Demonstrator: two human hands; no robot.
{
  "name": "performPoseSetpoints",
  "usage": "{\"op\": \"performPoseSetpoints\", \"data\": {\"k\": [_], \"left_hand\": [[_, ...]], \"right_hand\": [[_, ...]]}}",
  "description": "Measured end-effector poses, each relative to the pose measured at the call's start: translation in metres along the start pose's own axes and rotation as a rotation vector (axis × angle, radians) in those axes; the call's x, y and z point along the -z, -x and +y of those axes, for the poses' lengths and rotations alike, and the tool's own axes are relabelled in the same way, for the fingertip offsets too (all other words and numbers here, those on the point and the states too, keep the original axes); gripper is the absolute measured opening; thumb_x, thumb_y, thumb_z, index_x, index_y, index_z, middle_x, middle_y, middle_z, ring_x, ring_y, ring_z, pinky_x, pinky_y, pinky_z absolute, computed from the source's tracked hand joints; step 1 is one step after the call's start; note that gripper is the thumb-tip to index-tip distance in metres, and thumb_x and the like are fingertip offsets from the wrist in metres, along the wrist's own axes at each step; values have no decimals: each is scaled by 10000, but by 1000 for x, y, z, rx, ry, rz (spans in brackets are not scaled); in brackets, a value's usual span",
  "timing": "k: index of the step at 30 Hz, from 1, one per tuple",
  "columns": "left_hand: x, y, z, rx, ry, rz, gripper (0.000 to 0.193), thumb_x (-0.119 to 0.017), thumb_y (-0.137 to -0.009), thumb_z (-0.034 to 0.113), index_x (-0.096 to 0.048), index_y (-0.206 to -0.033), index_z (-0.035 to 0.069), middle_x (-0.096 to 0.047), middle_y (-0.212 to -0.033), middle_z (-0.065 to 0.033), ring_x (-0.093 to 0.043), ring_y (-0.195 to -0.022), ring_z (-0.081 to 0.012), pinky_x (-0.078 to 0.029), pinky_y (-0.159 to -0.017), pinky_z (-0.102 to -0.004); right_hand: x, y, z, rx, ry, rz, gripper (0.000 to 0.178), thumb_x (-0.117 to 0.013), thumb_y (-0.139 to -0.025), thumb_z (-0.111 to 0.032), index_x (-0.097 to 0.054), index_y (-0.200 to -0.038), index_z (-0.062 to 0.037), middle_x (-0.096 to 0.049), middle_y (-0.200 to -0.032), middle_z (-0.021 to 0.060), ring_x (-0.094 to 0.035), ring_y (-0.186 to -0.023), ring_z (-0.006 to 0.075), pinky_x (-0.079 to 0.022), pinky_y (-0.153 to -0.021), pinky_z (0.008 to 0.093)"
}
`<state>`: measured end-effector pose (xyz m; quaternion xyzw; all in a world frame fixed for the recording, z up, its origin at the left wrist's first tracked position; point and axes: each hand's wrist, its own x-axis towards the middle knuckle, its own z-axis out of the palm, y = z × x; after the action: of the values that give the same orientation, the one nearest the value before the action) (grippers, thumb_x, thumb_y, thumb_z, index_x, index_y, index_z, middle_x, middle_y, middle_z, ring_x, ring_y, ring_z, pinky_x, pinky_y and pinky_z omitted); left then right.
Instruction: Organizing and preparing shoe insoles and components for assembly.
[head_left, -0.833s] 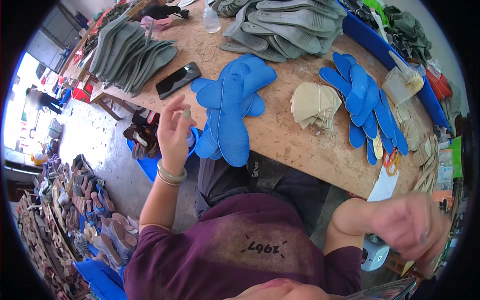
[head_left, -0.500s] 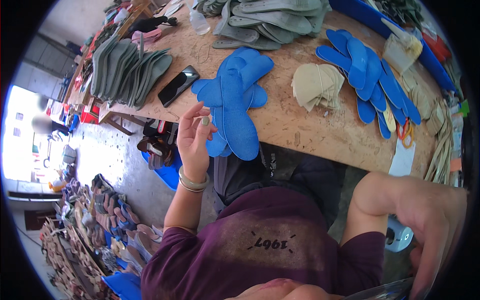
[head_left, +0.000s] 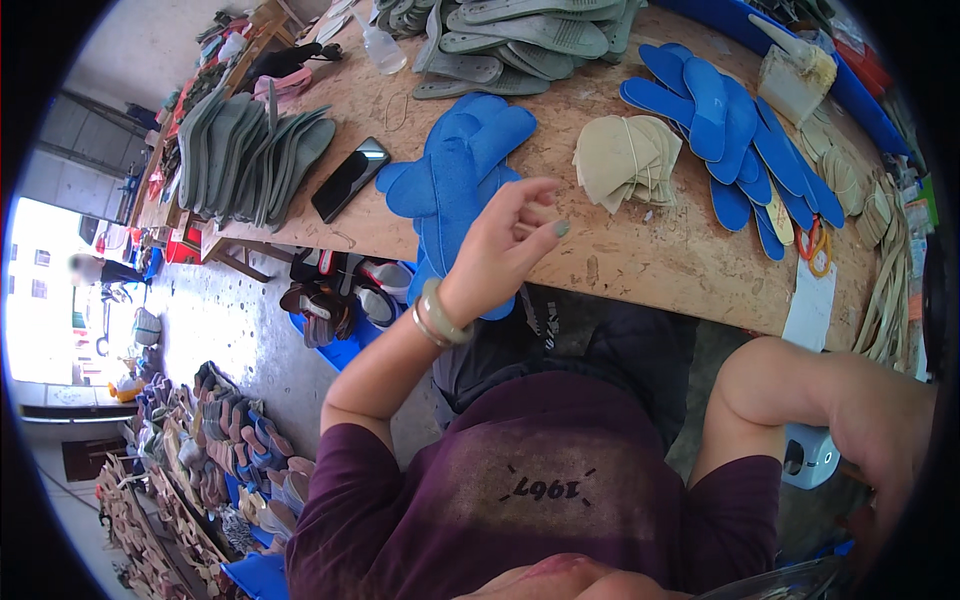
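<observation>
My left hand (head_left: 505, 240), with a bracelet on its wrist, hovers over the right side of a pile of blue insoles (head_left: 455, 170) at the table's front edge. Its fingers are loosely bent and apart from the thumb, and I see nothing held in them. My right hand (head_left: 885, 430) is raised close to the view at the right rim; its fingers are dark and partly cut off. A stack of beige, rounded sheet pieces (head_left: 610, 160), tied with a band, lies just right of my left hand. Farther right, more blue insoles (head_left: 730, 120) are fanned out.
Grey-green insoles (head_left: 245, 155) stand in a row at the left, near a black phone (head_left: 350, 180). More grey insoles (head_left: 530, 40) and a clear bottle (head_left: 380, 48) are at the back. Orange-handled scissors (head_left: 818, 250) lie at the right. Shoes fill a blue bin (head_left: 350, 350) below the table.
My left hand has moved right, from the left side of the blue insole pile to its right side. My right hand stays raised at the right rim, shifted slightly.
</observation>
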<state>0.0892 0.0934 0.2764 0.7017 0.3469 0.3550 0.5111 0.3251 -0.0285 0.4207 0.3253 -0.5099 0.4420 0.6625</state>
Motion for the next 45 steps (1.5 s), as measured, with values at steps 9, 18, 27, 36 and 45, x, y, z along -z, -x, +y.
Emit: {"op": "performPoseSetpoints", "data": {"k": [9, 18, 27, 36, 45], "left_hand": [[-24, -102, -16, -12, -707, -34, 676, -715, -823, 291, -424, -1367, 14, -537, -1208, -215, -634, -1009, -328, -523, -850, -393], [-20, -136, -24, -359, -1007, 104, 614, -738, -762, 191, -482, -1313, 106, -593, -1068, -129, -599, -983, -342, -504, -861, -415], [11, -141, -34, 292, 340, 40, 471, -637, -881, 57, -491, -1324, -10, -646, -1011, -64, -622, -827, -133, -521, -708, -263], [-1, -28, -20, 292, 591, 97, 375, -567, -924, 31, -545, -1299, 18, -649, -1068, -17, -613, -903, -84, -525, -750, -253], [-73, 21, -23, 70, 366, 174, 511, -467, -940, -62, -430, -1441, 36, -626, -1155, -27, -568, -969, -66, -486, -844, -221]], "right_hand": [[124, 127, 10, -824, 1834, 213, 585, -775, -745, -72, -531, -1273, -16, -530, -1284, 192, -545, -1180, 326, -427, -1022, 387], [206, 163, 49, -1053, 2102, -20, 850, -761, -739, -70, -299, -1452, -32, -249, -1532, 223, -467, -1260, 421, -474, -985, 447], [215, 167, 50, -1088, 2054, 82, 877, -748, -761, -100, -251, -1483, -85, -233, -1567, 139, -515, -1217, 397, -508, -935, 439], [164, 146, 36, -561, 2279, -193, 474, -699, -802, -49, -556, -1253, -39, -490, -1386, 177, -627, -1081, 324, -540, -813, 387], [71, 165, 75, -966, 1233, 665, 171, -640, -929, -91, -639, -1045, 35, -671, -939, 39, -624, -821, 82, -508, -734, 226]]}}
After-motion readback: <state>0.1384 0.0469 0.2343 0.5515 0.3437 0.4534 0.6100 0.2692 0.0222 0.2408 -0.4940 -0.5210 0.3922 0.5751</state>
